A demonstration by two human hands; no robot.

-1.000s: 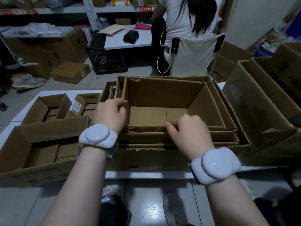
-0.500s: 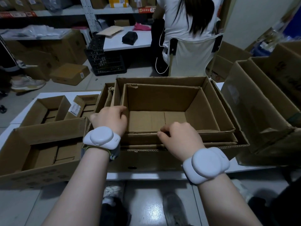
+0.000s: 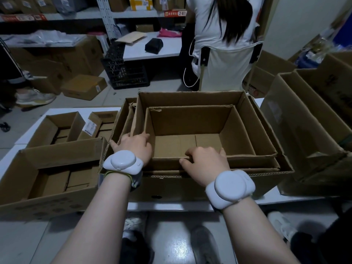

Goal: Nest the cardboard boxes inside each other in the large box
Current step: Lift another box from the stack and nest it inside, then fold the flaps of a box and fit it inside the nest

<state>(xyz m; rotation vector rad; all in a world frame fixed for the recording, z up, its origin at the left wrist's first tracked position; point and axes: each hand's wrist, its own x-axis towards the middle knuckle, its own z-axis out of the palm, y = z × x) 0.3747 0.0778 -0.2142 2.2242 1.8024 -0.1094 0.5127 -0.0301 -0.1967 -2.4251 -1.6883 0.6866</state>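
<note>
My right grip [image 3: 205,162] pinches the near wall of the innermost box [image 3: 190,121], fingers curled over its rim, thumb outside. My left grip [image 3: 133,146] lies spread across the rims at the near left corner. That box sits nested within the large box [image 3: 171,187] on the desk [image 3: 171,205].

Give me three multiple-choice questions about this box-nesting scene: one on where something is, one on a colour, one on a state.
1. Where is the right hand?
A. on the near wall of the innermost box
B. on the black crate
C. on the floor

2. What colour are the wrist bands?
A. red
B. white
C. black

3. The innermost box is:
A. taped shut
B. flattened
C. open-topped, empty

A: fingers curl over that wall. B: both look white. C: its bare bottom shows.
</note>
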